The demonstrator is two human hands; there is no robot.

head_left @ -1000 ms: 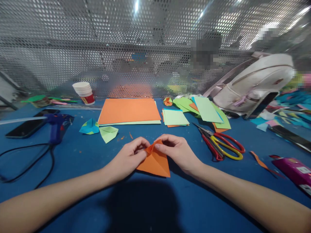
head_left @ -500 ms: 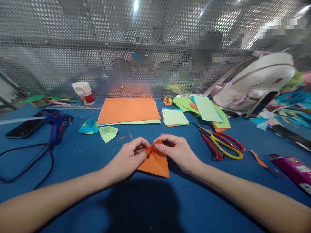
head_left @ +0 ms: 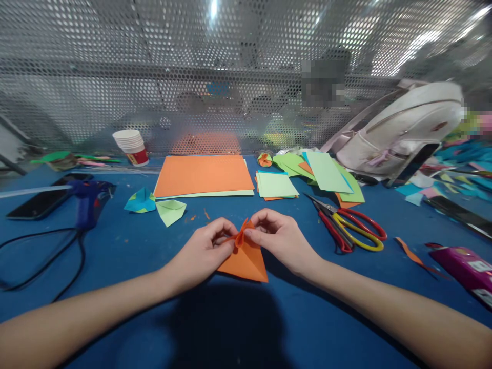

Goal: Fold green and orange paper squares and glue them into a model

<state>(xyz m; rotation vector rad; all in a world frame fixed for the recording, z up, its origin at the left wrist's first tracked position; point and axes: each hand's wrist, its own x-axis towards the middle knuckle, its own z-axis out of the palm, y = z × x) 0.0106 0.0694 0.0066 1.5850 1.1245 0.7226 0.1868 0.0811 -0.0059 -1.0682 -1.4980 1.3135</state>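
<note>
A piece of orange paper, partly folded, is held just above the blue table between both hands. My left hand pinches its upper left edge between thumb and fingers. Opposite it, my right hand grips the upper right edge, thumb in front. Between the two thumbs the paper bulges up in a small pleat with pointed tips. Beyond my left hand lie a folded light green paper piece and a folded blue and green one. My fingertips behind the orange paper are partly hidden.
Two pairs of scissors lie right of my hands. Behind stand an orange sheet stack, small green squares and paper cups. A blue glue gun with its cord is at left; a white backpack leans at right.
The pleat in the orange paper has been pushed up and narrowed, with tips now standing above it. My right hand has shifted slightly; the left stays nearly in place.
</note>
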